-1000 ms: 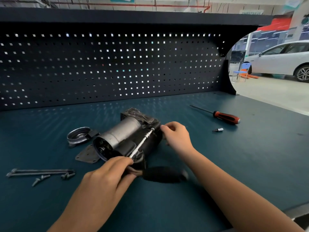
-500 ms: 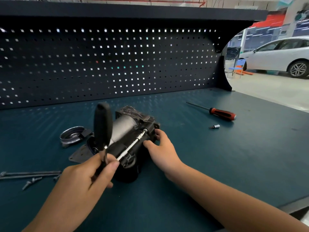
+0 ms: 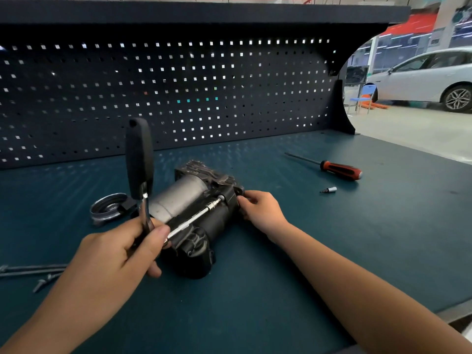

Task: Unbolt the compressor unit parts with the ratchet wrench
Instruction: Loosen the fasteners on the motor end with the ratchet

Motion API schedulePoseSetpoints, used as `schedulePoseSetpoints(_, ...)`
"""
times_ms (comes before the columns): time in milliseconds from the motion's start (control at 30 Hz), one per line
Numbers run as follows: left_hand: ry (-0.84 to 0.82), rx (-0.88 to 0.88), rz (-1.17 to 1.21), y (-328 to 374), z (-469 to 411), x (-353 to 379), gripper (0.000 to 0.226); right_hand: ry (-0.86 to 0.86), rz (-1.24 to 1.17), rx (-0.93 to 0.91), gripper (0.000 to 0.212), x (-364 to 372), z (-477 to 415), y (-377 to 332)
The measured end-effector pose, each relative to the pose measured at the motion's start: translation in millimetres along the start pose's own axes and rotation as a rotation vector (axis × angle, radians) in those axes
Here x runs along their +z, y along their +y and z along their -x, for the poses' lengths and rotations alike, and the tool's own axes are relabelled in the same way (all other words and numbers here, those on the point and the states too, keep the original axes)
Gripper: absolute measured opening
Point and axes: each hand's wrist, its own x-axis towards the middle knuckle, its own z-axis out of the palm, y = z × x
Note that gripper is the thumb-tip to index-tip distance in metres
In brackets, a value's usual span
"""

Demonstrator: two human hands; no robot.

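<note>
The compressor unit (image 3: 189, 200), a grey cylinder in a black housing, lies on its side on the teal bench mat. My left hand (image 3: 120, 254) grips the head of the ratchet wrench (image 3: 140, 159), whose black handle points straight up. A long chrome extension bar (image 3: 194, 218) runs from the ratchet head along the unit's side to a bolt at its far end. My right hand (image 3: 260, 209) holds the black housing at that far end, fingers around its edge.
A round metal cap (image 3: 108, 208) lies left of the unit. Long bolts and small screws (image 3: 33, 270) rest at the mat's left edge. A red-handled screwdriver (image 3: 339, 169) and a small socket bit (image 3: 329, 189) lie to the right. The dark pegboard (image 3: 178, 93) closes the back.
The ratchet handle swung from lying flat toward me to standing upright. My right hand moved down onto the housing's far end and stays there.
</note>
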Motion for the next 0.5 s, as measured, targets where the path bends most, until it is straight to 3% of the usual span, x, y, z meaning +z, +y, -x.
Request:
schedulePoseSetpoints(133, -0.004, -0.018, 0.023, 1, 1, 0, 0.028, 0.076, 0.072, -0.125, 0.026, -1, 0, 0)
schedulePoseSetpoints(267, 0.032, -0.052, 0.064, 2, 6, 3, 0.030, 0.194, -0.014, -0.221, 0.016, 7, -3, -9)
schedulePoseSetpoints(500, 0.109, -0.157, 0.260, -7, 17, 13, 0.024, 0.148, 0.031, -0.267, 0.022, -1, 0, -6)
